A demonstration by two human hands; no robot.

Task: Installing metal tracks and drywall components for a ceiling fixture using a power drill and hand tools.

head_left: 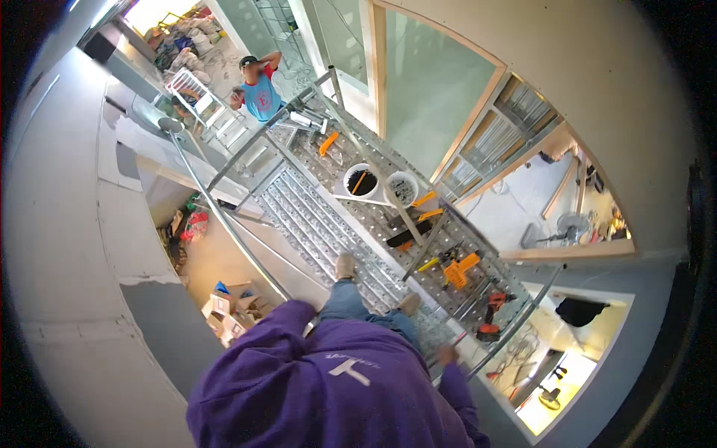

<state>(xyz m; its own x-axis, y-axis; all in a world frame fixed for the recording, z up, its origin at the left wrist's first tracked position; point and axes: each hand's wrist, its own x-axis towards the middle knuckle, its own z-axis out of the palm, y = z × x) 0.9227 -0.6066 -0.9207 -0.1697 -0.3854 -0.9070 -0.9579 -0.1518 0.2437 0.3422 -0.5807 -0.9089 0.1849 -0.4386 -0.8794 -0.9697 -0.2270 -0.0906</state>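
My right hand [448, 355] hangs low by the near end of the perforated metal platform [299, 224]. Its fingers look curled, and a thin reddish-tipped thing sticks up beside them, too small to name. Of my left arm only the purple sleeve [295, 313] shows, by the metal guard rail [235, 235]; the hand itself is hidden. Nearest my right hand lie a red and black cordless drill [489, 328] and an orange tool [461, 270]. My shoes [344, 266] rest on the ribbed deck.
Farther along stand two white buckets, one with dark contents [364, 184], one with grey bits [402, 190]. Metal bars [336, 112] cross the deck's edges. A person [261, 97] stands beyond the far end, near a stepladder [198, 97]. Cardboard boxes [231, 310] lie below left.
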